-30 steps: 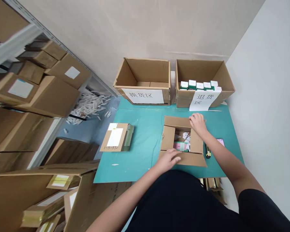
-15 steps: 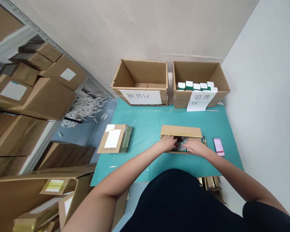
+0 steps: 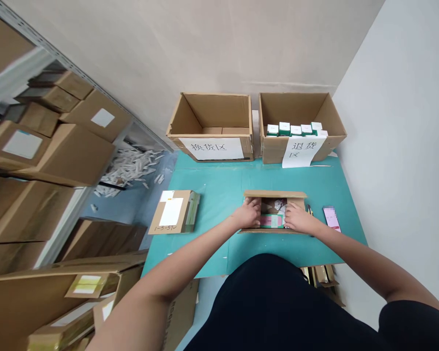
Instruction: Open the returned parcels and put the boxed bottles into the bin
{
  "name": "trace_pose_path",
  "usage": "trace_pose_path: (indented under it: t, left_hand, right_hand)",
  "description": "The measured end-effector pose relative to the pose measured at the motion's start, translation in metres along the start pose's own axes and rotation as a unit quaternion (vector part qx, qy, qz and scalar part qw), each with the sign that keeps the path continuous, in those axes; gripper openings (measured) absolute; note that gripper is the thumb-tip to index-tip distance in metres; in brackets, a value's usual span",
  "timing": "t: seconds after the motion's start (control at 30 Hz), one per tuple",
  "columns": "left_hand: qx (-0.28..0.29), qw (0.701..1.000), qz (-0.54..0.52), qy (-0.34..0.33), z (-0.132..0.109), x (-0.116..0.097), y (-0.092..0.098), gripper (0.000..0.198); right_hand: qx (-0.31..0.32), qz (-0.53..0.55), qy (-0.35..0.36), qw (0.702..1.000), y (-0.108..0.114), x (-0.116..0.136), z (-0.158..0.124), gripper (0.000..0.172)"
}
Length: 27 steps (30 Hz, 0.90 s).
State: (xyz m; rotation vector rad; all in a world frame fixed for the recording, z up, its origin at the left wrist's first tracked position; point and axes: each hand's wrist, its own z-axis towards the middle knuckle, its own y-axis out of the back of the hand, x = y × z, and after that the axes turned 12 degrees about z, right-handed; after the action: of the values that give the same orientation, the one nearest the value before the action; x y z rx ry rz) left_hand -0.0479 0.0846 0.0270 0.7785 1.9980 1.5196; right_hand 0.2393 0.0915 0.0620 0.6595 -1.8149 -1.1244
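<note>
A small open cardboard box point(image 3: 274, 195) sits on the teal table point(image 3: 219, 185) in front of me. Inside it I see a pink and green packet point(image 3: 271, 221) and crumpled white paper. My left hand point(image 3: 248, 214) grips the box's left side flap, fingers curled over its edge. My right hand point(image 3: 296, 217) grips the right side flap the same way. The far flap stands open, pointing away from me.
Two large open cartons stand at the table's far edge: the left carton point(image 3: 212, 122) empty, the right carton point(image 3: 300, 122) holding white and green boxes. A closed labelled box point(image 3: 173, 212) lies at the table's left. A phone point(image 3: 331, 218) and a cutter point(image 3: 309, 209) lie right of my hands. Stacked cartons fill the shelves at left.
One second ago my hands were on the near and far flaps. They came together over the opening, and now they have spread apart onto the side flaps, showing the contents.
</note>
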Motion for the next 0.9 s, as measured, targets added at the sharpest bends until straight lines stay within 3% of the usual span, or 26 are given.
trace_pose_path:
  t: [0.13,0.27,0.47,0.67,0.8,0.9]
  left_hand:
    - [0.012,0.996,-0.083,-0.035,0.000,0.004,0.000,0.040]
    - [0.012,0.993,-0.110,-0.037,0.008,0.002,0.004,0.023]
    - [-0.067,0.995,-0.073,-0.031,0.000,-0.005,0.025,0.015]
    - [-0.119,0.988,-0.084,0.059,-0.033,-0.007,0.043,0.018]
    - [-0.174,0.960,-0.158,0.152,-0.054,-0.010,0.034,0.024]
    - [-0.186,0.937,-0.206,0.214,-0.064,-0.018,0.026,0.035]
  right_hand:
    - [-0.040,0.001,0.003,0.999,-0.005,-0.001,-0.007,0.022]
    - [-0.060,-0.003,0.008,0.998,-0.004,0.000,-0.008,0.022]
    - [-0.135,-0.012,-0.026,0.990,0.014,-0.001,-0.025,0.025]
    - [-0.166,0.002,-0.066,0.984,0.024,-0.005,-0.055,0.021]
    - [-0.177,0.010,-0.085,0.980,0.020,0.000,-0.067,0.019]
    - [-0.174,-0.001,-0.094,0.980,0.021,0.004,-0.068,0.021]
